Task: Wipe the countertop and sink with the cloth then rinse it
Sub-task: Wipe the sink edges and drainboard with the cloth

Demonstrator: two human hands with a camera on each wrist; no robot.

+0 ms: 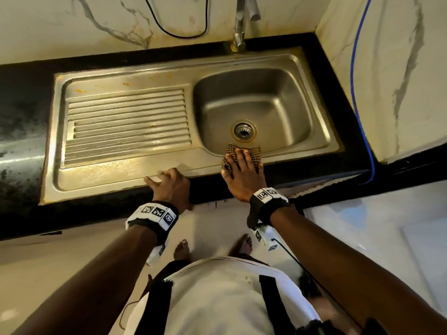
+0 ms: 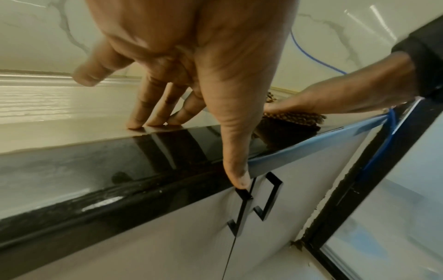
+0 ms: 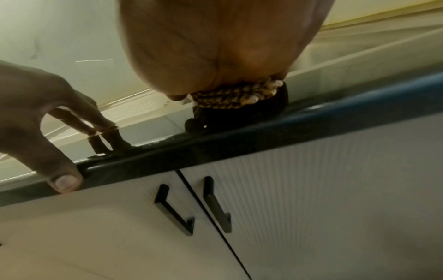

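A brown checked cloth (image 1: 255, 154) lies folded on the front rim of the steel sink (image 1: 266, 66), just in front of the drain (image 1: 243, 130). My right hand (image 1: 238, 166) lies flat on the cloth with straight fingers and presses it down. The right wrist view shows the cloth (image 3: 232, 96) bunched under my palm at the black countertop edge (image 3: 239, 144). My left hand (image 1: 169, 187) rests on the countertop's front edge. Its fingertips (image 2: 148, 115) touch the sink rim and its thumb hangs over the front. It holds nothing.
A ribbed drainboard (image 1: 128, 124) takes up the sink's left half. The faucet (image 1: 239, 25) stands behind the basin. A blue hose (image 1: 358, 93) runs down the right wall, and a black cable (image 1: 179, 32) hangs on the back wall. White cabinet doors with black handles (image 3: 215, 204) are below.
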